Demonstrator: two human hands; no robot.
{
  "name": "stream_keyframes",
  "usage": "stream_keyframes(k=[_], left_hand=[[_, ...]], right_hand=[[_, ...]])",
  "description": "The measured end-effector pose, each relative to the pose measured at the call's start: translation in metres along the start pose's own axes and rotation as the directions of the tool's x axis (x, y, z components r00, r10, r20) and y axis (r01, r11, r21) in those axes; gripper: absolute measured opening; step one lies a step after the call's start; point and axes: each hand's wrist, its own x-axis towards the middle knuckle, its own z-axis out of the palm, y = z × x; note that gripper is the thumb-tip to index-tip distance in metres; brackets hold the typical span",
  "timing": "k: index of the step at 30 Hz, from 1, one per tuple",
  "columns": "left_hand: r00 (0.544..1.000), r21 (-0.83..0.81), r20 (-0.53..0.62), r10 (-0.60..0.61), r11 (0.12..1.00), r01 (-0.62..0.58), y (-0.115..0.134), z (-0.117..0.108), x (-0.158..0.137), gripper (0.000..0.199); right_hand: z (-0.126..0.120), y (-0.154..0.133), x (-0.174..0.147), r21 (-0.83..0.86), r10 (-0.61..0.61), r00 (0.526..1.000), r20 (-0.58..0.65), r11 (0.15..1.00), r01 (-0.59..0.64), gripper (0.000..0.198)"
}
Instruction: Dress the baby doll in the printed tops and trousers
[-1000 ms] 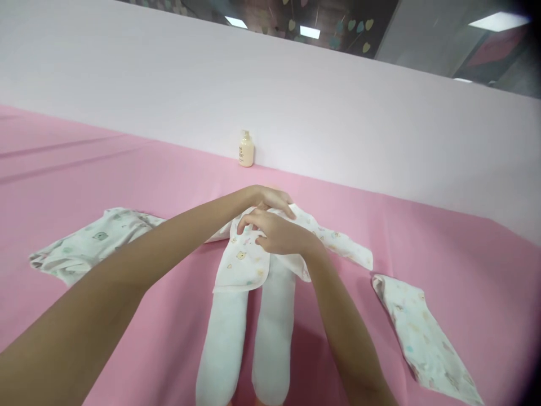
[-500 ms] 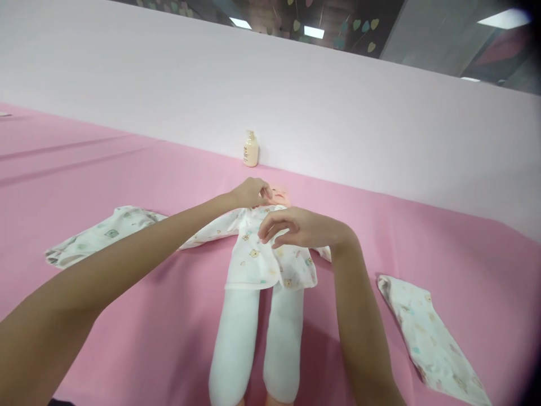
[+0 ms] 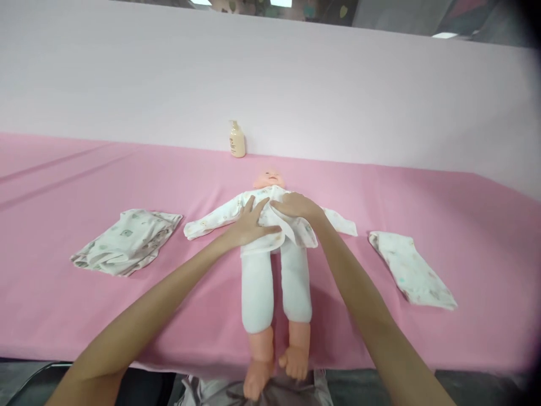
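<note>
A baby doll [image 3: 270, 179] lies on its back, head away from me, its bare feet hanging past the near table edge. It wears white leggings [image 3: 257, 290] and a white long-sleeved baby shirt [image 3: 220, 215] with small printed figures, sleeves spread to both sides. My left hand [image 3: 250, 226] rests flat on the shirt's left front, fingers spread. My right hand [image 3: 296, 206] is closed at the shirt's front opening, its fingers at the front flap, which is raised and curled below them. The fingertips of this hand are partly hidden.
A folded white printed cloth [image 3: 127, 242] lies to the left, and a smaller folded printed garment [image 3: 412, 270] to the right. A cream pump bottle [image 3: 237, 141] stands at the back against the white wall [image 3: 338, 96]. A pink cloth [image 3: 169, 321] covers the table.
My left hand has come down from near the doll's head onto the shirt front. My right hand has moved up to the front opening, and the flap has lifted. The view has shifted.
</note>
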Motion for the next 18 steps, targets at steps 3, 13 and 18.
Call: stream_keyframes(k=[3,13,18], left_hand=[[0.999,0.011,-0.032,0.033,0.999,-0.033,0.003,0.004,0.01,0.092],[0.992,0.28,-0.086,0.092,0.958,-0.064,0.04,0.022,-0.007,0.079],[0.921,-0.241,-0.383,-0.069,0.97,-0.028,0.027,0.021,-0.008,0.017]], right_hand=[[0.004,0.001,-0.013,0.043,0.071,0.997,0.022,0.997,-0.072,0.072],[0.02,-0.028,-0.039,0.141,0.09,0.974,-0.209,0.988,-0.061,0.028],[0.01,-0.016,-0.053,0.455,0.309,0.871,-0.382,0.883,-0.114,0.02]])
